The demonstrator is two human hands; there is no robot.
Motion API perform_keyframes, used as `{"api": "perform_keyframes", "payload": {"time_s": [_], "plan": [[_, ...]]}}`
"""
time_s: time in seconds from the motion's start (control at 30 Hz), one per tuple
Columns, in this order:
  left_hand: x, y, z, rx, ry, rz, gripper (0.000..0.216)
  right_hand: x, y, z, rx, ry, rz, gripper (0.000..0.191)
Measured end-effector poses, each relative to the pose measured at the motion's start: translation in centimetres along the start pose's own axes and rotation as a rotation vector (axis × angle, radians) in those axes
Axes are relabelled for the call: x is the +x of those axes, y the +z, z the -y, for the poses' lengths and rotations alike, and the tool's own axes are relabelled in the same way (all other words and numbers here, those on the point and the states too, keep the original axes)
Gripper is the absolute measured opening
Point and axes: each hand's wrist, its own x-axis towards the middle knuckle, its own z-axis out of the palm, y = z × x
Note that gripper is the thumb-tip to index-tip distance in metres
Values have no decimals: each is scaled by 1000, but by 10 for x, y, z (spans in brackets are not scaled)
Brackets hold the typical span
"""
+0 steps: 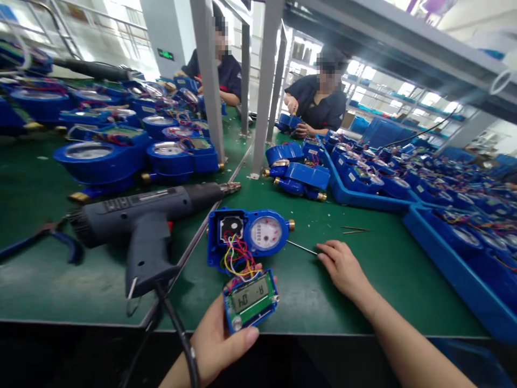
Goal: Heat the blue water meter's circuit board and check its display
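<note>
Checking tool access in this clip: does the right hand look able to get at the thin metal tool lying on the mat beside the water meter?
Probably yes. The right hand rests on the green mat with its fingertips at the thin metal tool, and nothing lies between them. The left hand holds the display module, clear of that path.

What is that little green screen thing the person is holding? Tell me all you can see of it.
The display module is a green circuit board with a grey LCD showing dark segments, set in a blue plastic frame. The left hand holds it tilted above the table edge. Coloured wires link it to the open blue meter lying behind it.
</note>
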Motion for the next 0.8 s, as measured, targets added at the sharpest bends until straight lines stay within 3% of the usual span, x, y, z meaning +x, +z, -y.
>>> {"api": "perform_keyframes", "payload": {"time_s": [0.13, 0.23, 0.33, 0.43, 0.53, 0.67, 0.8], "plan": [[6, 9, -1, 78, -41, -41, 79, 16, -12, -64, -59, 115, -89, 38], [6, 15, -1, 2, -27, -26, 76, 23, -14, -115, -82, 158, -69, 39], [4, 17, 0, -13, -8, -36, 73, 26, -13, -140, -74, 146, -25, 35], [4, 16, 3, 89, 4, -91, 66, 20, -16, -127, -96, 131, -50, 42], [6, 14, 4, 201, 7, -113, 60, 6, -13, -83, -84, 41, -33, 48], [8, 14, 2, 278, 43, -93, 54, -11, -6, -28, -49, -131, 103, 42], [4, 14, 3, 256, 63, -61, 57, -31, -23, -11, -31, -130, 78, 34]]}}
